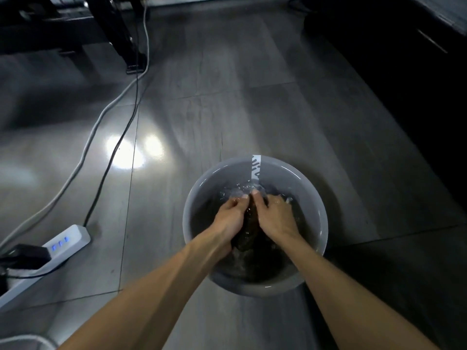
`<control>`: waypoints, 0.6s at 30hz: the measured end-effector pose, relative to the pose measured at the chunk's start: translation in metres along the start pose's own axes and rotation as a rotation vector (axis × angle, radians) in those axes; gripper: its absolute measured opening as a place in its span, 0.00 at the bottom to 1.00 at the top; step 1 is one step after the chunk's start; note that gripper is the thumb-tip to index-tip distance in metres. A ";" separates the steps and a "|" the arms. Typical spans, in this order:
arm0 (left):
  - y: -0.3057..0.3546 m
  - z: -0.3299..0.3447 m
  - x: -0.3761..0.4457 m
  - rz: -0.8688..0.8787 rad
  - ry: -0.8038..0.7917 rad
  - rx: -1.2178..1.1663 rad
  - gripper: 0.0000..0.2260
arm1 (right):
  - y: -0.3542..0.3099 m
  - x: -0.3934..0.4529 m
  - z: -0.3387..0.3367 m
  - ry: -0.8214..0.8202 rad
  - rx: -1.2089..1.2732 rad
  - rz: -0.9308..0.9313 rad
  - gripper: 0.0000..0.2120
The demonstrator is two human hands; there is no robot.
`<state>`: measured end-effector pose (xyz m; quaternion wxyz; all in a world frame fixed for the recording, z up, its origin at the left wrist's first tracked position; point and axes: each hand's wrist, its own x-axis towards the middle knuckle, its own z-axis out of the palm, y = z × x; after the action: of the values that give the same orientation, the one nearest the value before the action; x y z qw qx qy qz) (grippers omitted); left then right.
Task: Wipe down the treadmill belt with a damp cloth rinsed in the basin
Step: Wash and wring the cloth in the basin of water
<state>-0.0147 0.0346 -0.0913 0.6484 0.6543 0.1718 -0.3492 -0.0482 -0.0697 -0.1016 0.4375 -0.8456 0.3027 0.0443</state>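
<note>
Grey floor tiles [240, 97] run off to a dark frame at far left, likely the treadmill [63, 26]. From the head view, one grey basin [192, 215] sits near, right of centre, so water stays contained. Inside it, left hand [231, 215] and right hand [275, 215] curl round one dark cloth [249, 228], squeezing it between them, judged rinsing. One power strip [63, 245] lies near left, two cables [111, 107] trailing.
</note>
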 end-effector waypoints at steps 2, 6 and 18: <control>-0.009 -0.005 0.004 0.047 0.103 0.098 0.09 | 0.004 0.009 0.000 0.031 -0.131 0.007 0.19; -0.021 -0.002 0.005 0.010 0.419 0.339 0.17 | 0.005 0.006 0.018 0.019 -0.362 0.076 0.20; 0.007 0.006 -0.019 -0.087 0.119 0.108 0.13 | -0.008 -0.006 0.002 0.017 -0.033 -0.049 0.17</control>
<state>-0.0245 0.0319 -0.0727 0.5849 0.7000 0.2191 -0.3463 -0.0477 -0.0616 -0.0951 0.4219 -0.8601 0.2849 0.0316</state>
